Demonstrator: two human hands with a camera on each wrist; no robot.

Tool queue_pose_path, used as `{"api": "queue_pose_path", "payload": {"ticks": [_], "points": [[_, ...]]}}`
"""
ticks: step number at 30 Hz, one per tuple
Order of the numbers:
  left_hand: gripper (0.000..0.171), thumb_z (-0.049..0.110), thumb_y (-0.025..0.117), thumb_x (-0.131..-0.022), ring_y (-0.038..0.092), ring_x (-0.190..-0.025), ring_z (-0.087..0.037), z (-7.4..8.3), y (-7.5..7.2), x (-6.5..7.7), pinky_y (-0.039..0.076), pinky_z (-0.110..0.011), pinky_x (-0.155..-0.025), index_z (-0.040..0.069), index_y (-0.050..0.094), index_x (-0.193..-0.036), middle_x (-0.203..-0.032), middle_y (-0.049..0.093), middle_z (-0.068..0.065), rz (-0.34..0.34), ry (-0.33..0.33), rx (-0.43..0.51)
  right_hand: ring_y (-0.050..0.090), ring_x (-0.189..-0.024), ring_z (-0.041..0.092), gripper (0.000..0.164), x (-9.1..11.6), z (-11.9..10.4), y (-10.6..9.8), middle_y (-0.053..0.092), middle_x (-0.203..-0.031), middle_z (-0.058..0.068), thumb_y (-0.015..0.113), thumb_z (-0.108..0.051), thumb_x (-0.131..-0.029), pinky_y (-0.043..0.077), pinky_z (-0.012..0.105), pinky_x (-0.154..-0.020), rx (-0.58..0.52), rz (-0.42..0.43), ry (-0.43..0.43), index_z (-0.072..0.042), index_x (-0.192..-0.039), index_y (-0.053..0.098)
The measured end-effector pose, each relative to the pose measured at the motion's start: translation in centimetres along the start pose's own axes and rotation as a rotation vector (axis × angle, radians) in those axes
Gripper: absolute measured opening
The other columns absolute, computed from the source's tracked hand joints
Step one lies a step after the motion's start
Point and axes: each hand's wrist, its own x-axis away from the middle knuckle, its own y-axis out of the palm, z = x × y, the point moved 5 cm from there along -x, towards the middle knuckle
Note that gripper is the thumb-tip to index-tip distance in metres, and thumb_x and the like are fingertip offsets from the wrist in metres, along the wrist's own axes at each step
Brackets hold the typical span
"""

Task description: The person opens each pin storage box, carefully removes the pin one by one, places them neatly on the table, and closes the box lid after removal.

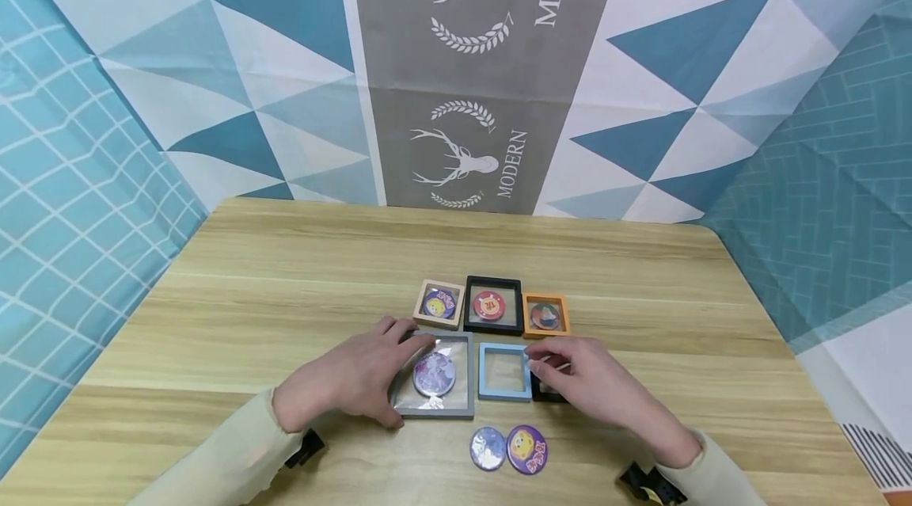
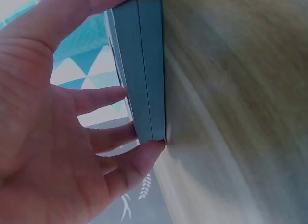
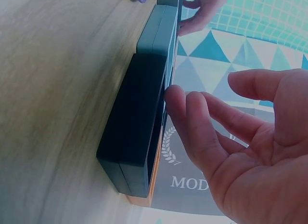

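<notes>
My left hand (image 1: 352, 375) spans the left side of a large grey square display frame (image 1: 471, 383), gripping it with the thumb at the near corner and the fingers at the far edge. Under its clear film sits a round purple-white badge (image 1: 434, 374). In the left wrist view, the frame's side (image 2: 139, 74) shows between thumb and little finger. My right hand (image 1: 591, 379) hovers over a small black frame (image 1: 550, 396), partly covering it. Its fingertips are right at the edge of a light-blue frame (image 1: 504, 396) with no badge inside. The right wrist view shows the fingers loosely bent, thumb apart.
Behind stand a beige frame (image 1: 419, 303), a larger black frame (image 1: 493, 281) and an orange frame (image 1: 568, 317), each holding a badge. Nearer me lie a loose bluish badge (image 1: 488, 448) and a purple badge (image 1: 527, 449) with a yellow character, on the wooden table (image 1: 249, 316).
</notes>
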Motion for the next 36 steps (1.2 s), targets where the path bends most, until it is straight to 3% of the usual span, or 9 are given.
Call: {"api": "queue_pose_path", "payload": {"ticks": [3, 7, 13, 17, 21, 27, 31, 36], "points": [[0.107, 0.055, 0.076, -0.049, 0.037, -0.117, -0.022, 0.0, -0.2, 0.2, 0.044, -0.038, -0.086, 0.022, 0.034, -0.142, -0.135, 0.039, -0.005, 0.015, 0.018, -0.014, 0.056, -0.083, 0.001, 0.028, 0.0, 0.1, 0.0, 0.061, -0.094, -0.015, 0.054, -0.038, -0.091, 0.049, 0.023, -0.072, 0.001, 0.0, 0.006, -0.019, -0.109, 0.065], [0.107, 0.057, 0.074, -0.05, 0.036, -0.116, -0.016, -0.4, -0.9, 0.9, 0.044, -0.035, -0.085, 0.025, 0.032, -0.143, -0.136, 0.038, 0.0, 0.056, 0.024, 0.037, 0.056, -0.082, 0.001, 0.029, 0.0, 0.1, 0.0, 0.061, -0.094, -0.014, 0.055, -0.038, -0.091, 0.049, 0.023, -0.072, -0.001, 0.005, 0.003, -0.018, -0.109, 0.065], [0.105, 0.066, 0.069, -0.055, 0.032, -0.113, -0.007, -0.4, -2.2, 1.0, 0.044, -0.028, -0.082, 0.029, 0.028, -0.144, -0.136, 0.034, 0.007, 0.207, 0.045, 0.104, 0.057, -0.082, 0.002, 0.03, 0.0, 0.1, 0.0, 0.061, -0.092, -0.014, 0.054, -0.038, -0.091, 0.049, 0.024, -0.072, -0.007, 0.007, 0.014, -0.017, -0.111, 0.064], [0.106, 0.07, 0.066, -0.058, 0.032, -0.115, -0.007, 0.2, -2.8, 0.1, 0.045, -0.032, -0.082, 0.032, 0.021, -0.146, -0.136, 0.033, 0.008, 0.31, 0.066, 0.144, 0.057, -0.083, 0.002, 0.039, 0.1, -0.3, -0.2, 0.062, -0.096, -0.013, 0.054, -0.041, -0.091, 0.049, 0.024, -0.072, -0.059, 0.051, 0.037, -0.018, -0.122, 0.058], [0.106, 0.068, 0.066, -0.06, 0.031, -0.117, -0.009, 0.9, -3.7, -1.2, 0.043, -0.037, -0.085, 0.031, 0.019, -0.147, -0.136, 0.032, 0.008, 0.403, 0.106, 0.232, 0.06, -0.085, 0.006, 0.054, 0.5, -1.1, -0.6, 0.059, -0.114, -0.005, 0.052, -0.046, -0.09, 0.051, 0.026, -0.072, -0.225, 0.118, 0.035, -0.02, -0.136, 0.044], [0.101, 0.066, 0.065, -0.062, 0.026, -0.12, -0.011, 2.1, -5.5, -3.1, 0.042, -0.04, -0.086, 0.03, 0.023, -0.146, -0.136, 0.031, 0.006, 0.487, 0.133, 0.297, 0.062, -0.079, 0.012, 0.044, 1.2, -2.4, -1.7, 0.052, -0.126, 0.004, 0.045, -0.027, -0.097, 0.053, 0.033, -0.064, -0.354, 0.269, -0.123, -0.02, -0.14, 0.038], [0.1, 0.063, 0.068, -0.06, 0.024, -0.119, -0.011, 2.7, -6.1, -4.2, 0.042, -0.04, -0.086, 0.033, 0.024, -0.145, -0.136, 0.03, 0.006, 0.502, 0.119, 0.313, 0.062, -0.079, 0.014, 0.049, 1.5, -2.8, -2.1, 0.047, -0.132, 0.006, 0.049, -0.017, -0.095, 0.053, 0.032, -0.063, -0.387, 0.359, -0.181, -0.019, -0.142, 0.034], [0.098, 0.066, 0.066, -0.061, 0.022, -0.117, -0.009, 3.4, -6.1, -5.3, 0.043, -0.036, -0.084, 0.036, 0.023, -0.145, -0.135, 0.029, 0.007, 0.47, 0.122, 0.33, 0.059, -0.083, 0.013, 0.067, 1.6, -2.9, -1.7, 0.045, -0.129, 0.005, 0.061, -0.028, -0.088, 0.052, 0.028, -0.068, -0.336, 0.362, -0.148, -0.016, -0.146, 0.027]]}}
